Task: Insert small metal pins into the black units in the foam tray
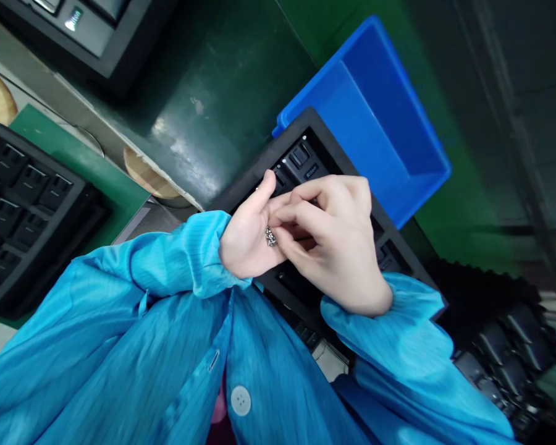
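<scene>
I am holding my left hand (244, 242) open, small metal pieces (270, 237) lying on its palm; my right hand (340, 235) is curling its fingers beside them, though I cannot tell whether it is pinching any; both are hovering over a black tray (278, 150).

A blue bin (384, 77) sits at one o'clock, a filled black tray (76, 189) at nine, dark parts (512, 368) at four.

Two hands (244, 242) (345, 244), one blue bin (375, 117); metal pieces (270, 237) uncountable.
</scene>
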`<state>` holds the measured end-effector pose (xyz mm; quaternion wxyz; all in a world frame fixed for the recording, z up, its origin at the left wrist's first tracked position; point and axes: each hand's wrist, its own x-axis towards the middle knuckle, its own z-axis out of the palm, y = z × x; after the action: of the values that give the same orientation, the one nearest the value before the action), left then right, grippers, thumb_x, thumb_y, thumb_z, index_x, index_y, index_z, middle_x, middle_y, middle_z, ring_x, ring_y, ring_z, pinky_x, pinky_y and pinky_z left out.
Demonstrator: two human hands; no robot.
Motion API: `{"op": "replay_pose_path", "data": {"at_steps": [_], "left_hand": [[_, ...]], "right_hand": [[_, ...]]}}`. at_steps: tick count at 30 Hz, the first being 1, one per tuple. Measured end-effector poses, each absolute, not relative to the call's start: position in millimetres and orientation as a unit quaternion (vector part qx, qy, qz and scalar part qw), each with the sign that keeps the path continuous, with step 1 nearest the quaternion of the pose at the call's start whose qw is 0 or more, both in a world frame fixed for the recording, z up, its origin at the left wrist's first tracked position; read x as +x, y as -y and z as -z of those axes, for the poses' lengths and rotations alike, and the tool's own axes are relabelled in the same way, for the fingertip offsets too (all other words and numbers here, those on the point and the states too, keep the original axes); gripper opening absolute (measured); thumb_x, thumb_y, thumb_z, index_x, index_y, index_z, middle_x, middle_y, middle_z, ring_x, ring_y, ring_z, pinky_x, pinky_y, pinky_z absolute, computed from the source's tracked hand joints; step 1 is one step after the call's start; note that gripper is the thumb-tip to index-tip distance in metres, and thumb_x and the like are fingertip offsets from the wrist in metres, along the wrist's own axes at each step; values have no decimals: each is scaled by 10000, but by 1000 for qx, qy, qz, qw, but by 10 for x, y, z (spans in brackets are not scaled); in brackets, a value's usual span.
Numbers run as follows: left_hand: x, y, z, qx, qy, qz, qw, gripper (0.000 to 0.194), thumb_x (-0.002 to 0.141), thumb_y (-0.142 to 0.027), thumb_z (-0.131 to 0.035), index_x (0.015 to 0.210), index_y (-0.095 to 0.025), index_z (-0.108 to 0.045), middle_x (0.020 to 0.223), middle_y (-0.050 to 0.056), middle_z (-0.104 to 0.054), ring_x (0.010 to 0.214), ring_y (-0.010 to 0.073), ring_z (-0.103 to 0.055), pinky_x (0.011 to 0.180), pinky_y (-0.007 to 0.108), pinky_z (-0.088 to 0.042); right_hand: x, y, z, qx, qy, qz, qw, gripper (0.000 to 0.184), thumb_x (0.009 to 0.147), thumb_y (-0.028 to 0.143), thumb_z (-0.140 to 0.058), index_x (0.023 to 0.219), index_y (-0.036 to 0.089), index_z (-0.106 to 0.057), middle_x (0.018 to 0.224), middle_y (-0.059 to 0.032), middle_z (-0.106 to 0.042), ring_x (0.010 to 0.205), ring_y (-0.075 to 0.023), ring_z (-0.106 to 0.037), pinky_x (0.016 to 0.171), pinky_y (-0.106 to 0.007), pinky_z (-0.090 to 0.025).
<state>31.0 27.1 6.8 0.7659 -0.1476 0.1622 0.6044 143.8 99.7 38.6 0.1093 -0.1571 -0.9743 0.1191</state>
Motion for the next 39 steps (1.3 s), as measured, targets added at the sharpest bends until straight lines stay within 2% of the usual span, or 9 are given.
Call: {"op": "replay_pose_path", "data": {"at_steps": [5, 10, 13, 17, 20, 24, 30, 35, 39], "left_hand": [[331, -290, -39, -149, -164, -613, 758, 719, 1085, -498, -51, 1530, -154, -499, 1106, 84, -774, 1150, 217, -723, 981, 332, -584], [334, -279, 8, -130, -162, -608, 766, 709, 1085, -518, -92, 1538, -135, -480, 1103, 91, -779, 1142, 209, -727, 981, 313, -577], [318, -264, 27, -98, -133, -603, 780, 775, 1063, -584, -61, 1533, -138, -486, 1270, 110, -740, 1281, 226, -663, 1108, 347, -509], [303, -252, 55, -74, -98, -612, 781, 819, 1034, -651, -79, 1571, -139, -426, 1515, 109, -586, 1472, 239, -493, 1234, 350, -371], [301, -249, 76, -72, -84, -613, 783, 817, 1025, -665, -86, 1571, -160, -426, 1531, 94, -573, 1502, 233, -452, 1253, 355, -333], [301, -245, 84, -57, -94, -626, 772, 820, 1017, -688, -104, 1492, -162, -518, 1453, 88, -642, 1501, 232, -456, 1240, 367, -347], [297, -246, 63, -52, -127, -639, 757, 830, 997, -739, -137, 1370, -173, -617, 1417, 88, -665, 1527, 238, -418, 1254, 387, -336], [300, -246, 67, -37, -126, -643, 754, 828, 998, -748, -146, 1266, -169, -673, 1396, 75, -680, 1480, 236, -486, 1226, 360, -386], [306, -243, 75, -33, -122, -646, 753, 796, 1011, -721, -153, 1264, -171, -671, 1386, 65, -688, 1455, 225, -517, 1219, 346, -398]], "right_hand": [[1400, -1002, -291, -163, 976, -103, 104, 81, 865, 172, -626, 832, 246, -630, 935, -45, -667, 1018, -272, -584, 899, -473, -427], [1402, -969, -319, -139, 967, -116, 180, 101, 840, 159, -662, 825, 235, -596, 908, -38, -647, 982, -245, -587, 995, -506, -450], [1534, -1080, -483, -144, 964, -115, 191, 66, 877, 212, -659, 850, 236, -604, 903, -31, -649, 947, -232, -614, 923, -476, -472], [1897, -1471, -567, -251, 940, -3, 232, 75, 845, 309, -722, 861, 249, -681, 912, -43, -643, 955, -272, -629, 894, -506, -460], [2139, -1786, -411, -278, 939, 33, 200, 49, 827, 285, -717, 829, 240, -696, 897, -65, -649, 950, -289, -611, 856, -499, -457], [2203, -1958, -174, -286, 951, 33, 116, 40, 862, 229, -660, 822, 232, -658, 881, -67, -647, 912, -265, -562, 832, -461, -457], [2079, -1937, -148, -244, 966, 66, 51, 94, 939, 188, -588, 866, 215, -641, 899, -102, -632, 909, -278, -526, 766, -439, -424], [2061, -1955, -157, -230, 971, 59, 27, 140, 985, 208, -530, 883, 203, -625, 899, -121, -619, 900, -285, -520, 754, -442, -412], [2098, -1891, -128, -236, 969, 60, 51, 178, 1011, 232, -500, 903, 214, -641, 902, -109, -620, 900, -278, -522, 767, -436, -429]]}}
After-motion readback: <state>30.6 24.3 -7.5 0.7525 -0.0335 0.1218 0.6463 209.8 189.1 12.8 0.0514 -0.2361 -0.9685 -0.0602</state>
